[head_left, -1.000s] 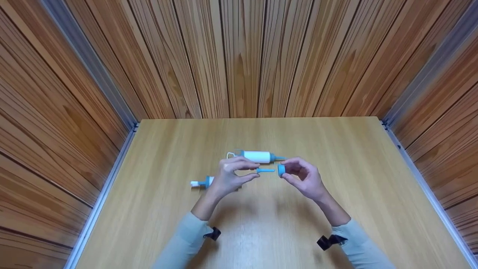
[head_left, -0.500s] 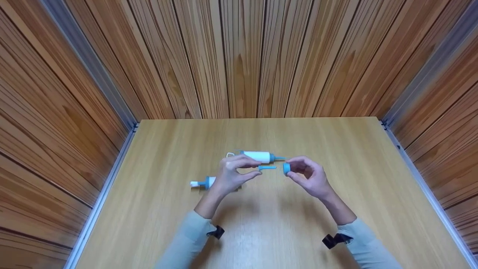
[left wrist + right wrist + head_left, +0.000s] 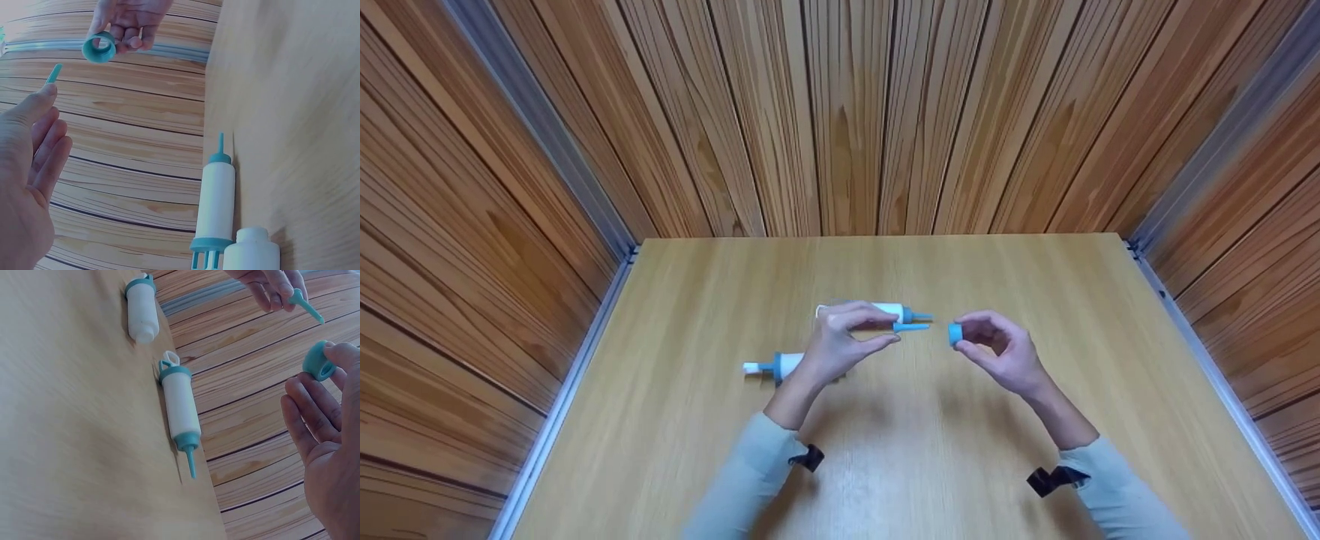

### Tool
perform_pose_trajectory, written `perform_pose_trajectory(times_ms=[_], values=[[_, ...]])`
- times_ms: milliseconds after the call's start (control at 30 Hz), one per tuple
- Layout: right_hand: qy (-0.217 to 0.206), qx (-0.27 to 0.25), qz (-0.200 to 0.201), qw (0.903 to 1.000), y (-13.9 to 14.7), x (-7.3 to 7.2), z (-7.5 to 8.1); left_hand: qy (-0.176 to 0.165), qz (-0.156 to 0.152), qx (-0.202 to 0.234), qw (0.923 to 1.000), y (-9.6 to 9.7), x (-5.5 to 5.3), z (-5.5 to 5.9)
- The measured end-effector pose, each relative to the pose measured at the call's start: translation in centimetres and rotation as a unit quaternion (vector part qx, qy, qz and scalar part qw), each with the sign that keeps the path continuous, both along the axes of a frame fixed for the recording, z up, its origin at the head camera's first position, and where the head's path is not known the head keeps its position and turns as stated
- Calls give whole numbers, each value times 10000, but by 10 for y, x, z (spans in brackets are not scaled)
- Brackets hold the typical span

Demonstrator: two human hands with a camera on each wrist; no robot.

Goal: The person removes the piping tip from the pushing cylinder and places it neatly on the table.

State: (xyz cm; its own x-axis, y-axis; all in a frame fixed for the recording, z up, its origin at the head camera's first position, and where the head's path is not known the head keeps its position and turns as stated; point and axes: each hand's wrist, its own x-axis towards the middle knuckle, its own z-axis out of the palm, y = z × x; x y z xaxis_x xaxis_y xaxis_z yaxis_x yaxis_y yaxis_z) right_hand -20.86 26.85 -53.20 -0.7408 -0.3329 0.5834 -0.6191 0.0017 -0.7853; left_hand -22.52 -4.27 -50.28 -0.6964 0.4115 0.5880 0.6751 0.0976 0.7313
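Between thumb and fingertips, my left hand [image 3: 844, 345] pinches the wide end of a slim teal nozzle [image 3: 913, 327], its thin end aimed right. My right hand [image 3: 1006, 356] pinches a teal ring-shaped screw cap [image 3: 955, 334] by its rim. A small gap separates nozzle and cap above the table; the cap's round opening [image 3: 101, 58] shows in the left wrist view. Behind my left hand lies a white syringe-like dispenser [image 3: 181, 405] with a teal collar and nozzle. A second white dispenser [image 3: 787, 364], partly hidden by my left wrist, has a bare white neck [image 3: 145, 334].
Both dispensers lie on their sides on the wooden table [image 3: 705, 300]. Wood-plank walls [image 3: 847, 120] rise at the back and sides, with metal rails [image 3: 562, 420] along the table's side edges.
Both hands have shifted right and slightly away from the body, still holding nozzle and cap. The gap between the two pieces has widened. Both dispensers stay in place.
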Motion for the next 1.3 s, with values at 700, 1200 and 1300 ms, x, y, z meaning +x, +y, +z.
perform_pose_trajectory(times_ms=[700, 1200, 1300], values=[[-423, 289, -780, 9956, 26, -11, -9, -951, 433, -135, 9944, 12, -13, -10], [-885, 765, -1302, 9846, 47, -16, -34, -1642, 555, -165, 9847, 33, -19, -36], [-994, 873, -1400, 9813, 50, -17, -39, -1738, 605, -221, 9827, 38, -20, -45]])
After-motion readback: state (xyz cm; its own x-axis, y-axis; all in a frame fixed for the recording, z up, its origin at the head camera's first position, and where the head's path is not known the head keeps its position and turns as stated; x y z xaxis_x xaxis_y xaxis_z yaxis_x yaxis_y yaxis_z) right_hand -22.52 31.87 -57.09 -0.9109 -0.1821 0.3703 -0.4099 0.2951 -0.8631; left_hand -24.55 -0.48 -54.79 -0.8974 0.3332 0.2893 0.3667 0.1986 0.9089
